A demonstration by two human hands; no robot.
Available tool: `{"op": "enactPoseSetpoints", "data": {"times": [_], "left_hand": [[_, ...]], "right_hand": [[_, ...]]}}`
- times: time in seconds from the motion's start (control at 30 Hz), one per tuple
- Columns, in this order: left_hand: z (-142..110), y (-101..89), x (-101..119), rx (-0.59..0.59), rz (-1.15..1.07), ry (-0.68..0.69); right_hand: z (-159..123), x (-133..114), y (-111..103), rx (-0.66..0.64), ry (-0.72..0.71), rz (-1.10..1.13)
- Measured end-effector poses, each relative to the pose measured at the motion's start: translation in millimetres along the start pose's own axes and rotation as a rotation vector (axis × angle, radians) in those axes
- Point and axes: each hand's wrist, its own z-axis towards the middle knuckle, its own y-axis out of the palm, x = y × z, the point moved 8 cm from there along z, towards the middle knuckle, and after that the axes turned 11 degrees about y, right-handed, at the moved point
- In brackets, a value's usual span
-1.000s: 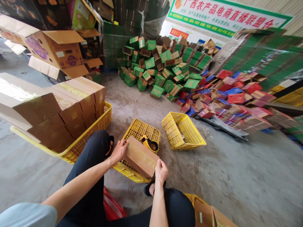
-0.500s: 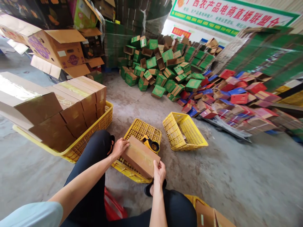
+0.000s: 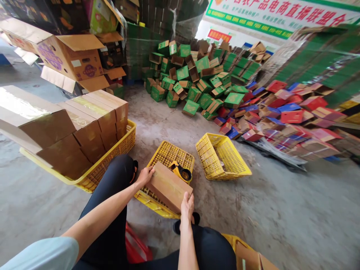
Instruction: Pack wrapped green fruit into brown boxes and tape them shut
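Note:
A long brown cardboard box (image 3: 170, 186) with tape along its top lies on an upturned yellow plastic crate (image 3: 160, 153) between my legs. My left hand (image 3: 145, 176) grips the box's far left end, thumb on top and fingers curled over the edge. At the near right end, my right hand (image 3: 187, 206) holds the box by its end face, its fingers partly hidden by the hand itself. Just behind the box, on the crate, rests a yellow and black tape dispenser (image 3: 180, 170), which neither hand touches.
A yellow crate (image 3: 105, 159) stacked with brown boxes (image 3: 97, 112) stands on my left. Another yellow crate (image 3: 222, 159) sits ahead right; one holding cardboard (image 3: 247, 257) is at my right knee. Green boxes (image 3: 194, 90) and red and blue boxes (image 3: 289, 112) are heaped beyond.
My right hand has shifted slightly at the box's near right end, its fingers now more against the end. The box stays on the crate. The view has turned slightly left.

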Motion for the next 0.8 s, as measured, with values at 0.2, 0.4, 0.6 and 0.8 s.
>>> {"op": "enactPoseSetpoints", "data": {"times": [0.2, 0.4, 0.6, 0.8], "left_hand": [[-1, -1.7, 11, -0.044, 0.022, -0.026], [-12, -9.4, 22, -0.085, 0.049, -0.050], [-25, -17.7, 21, -0.065, 0.064, -0.099], [-29, -20.2, 16, -0.041, 0.020, -0.121]], "right_hand": [[-2, 1, 2, -0.022, 0.077, 0.003], [-5, 5, -11, -0.002, 0.060, 0.015], [-16, 13, -6, -0.033, 0.046, -0.001], [-23, 13, 4, -0.073, 0.040, -0.012]]}}
